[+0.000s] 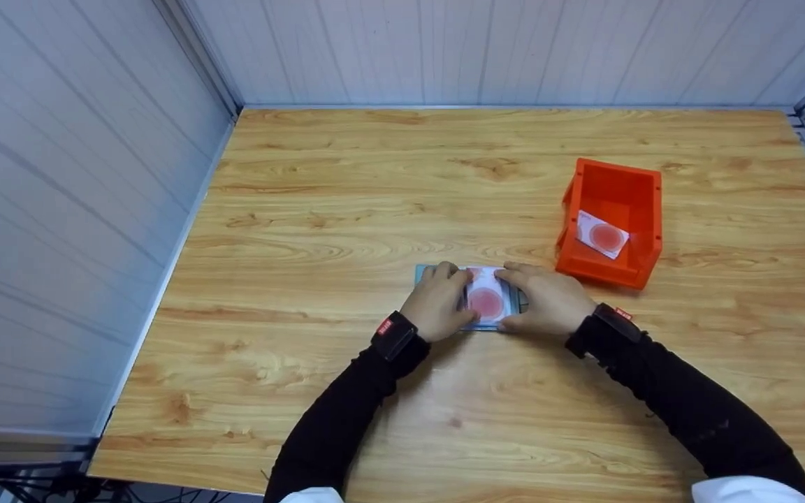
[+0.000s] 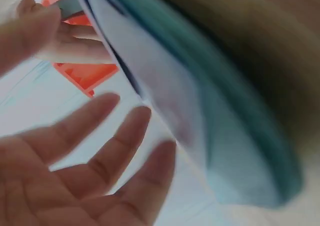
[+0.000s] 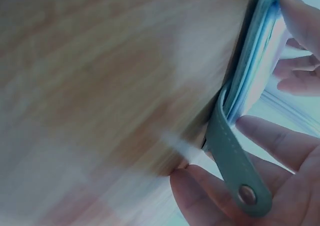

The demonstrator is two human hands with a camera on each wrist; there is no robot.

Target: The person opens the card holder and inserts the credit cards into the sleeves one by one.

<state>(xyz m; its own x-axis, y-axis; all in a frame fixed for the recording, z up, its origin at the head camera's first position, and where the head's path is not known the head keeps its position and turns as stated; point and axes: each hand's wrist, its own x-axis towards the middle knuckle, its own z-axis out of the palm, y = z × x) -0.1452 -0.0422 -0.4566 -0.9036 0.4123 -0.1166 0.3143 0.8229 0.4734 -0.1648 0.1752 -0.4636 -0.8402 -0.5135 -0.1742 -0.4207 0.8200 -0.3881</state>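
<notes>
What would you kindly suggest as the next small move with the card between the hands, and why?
Probably square the card onto the teal holder with the left hand and right hand: it lies on top between them, and the holder's strap sticks out unfastened.

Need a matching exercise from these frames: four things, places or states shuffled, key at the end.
Things:
1. Bin
2. Wallet
3. Strap
4. Card away from the hands

Places or states:
A. Between the left hand and the right hand
B. Inside an open-topped container
C. Orange-red, on the table
D. Narrow, with a round metal snap near its end

Pairs: 1-C, 2-A, 3-D, 4-B
</notes>
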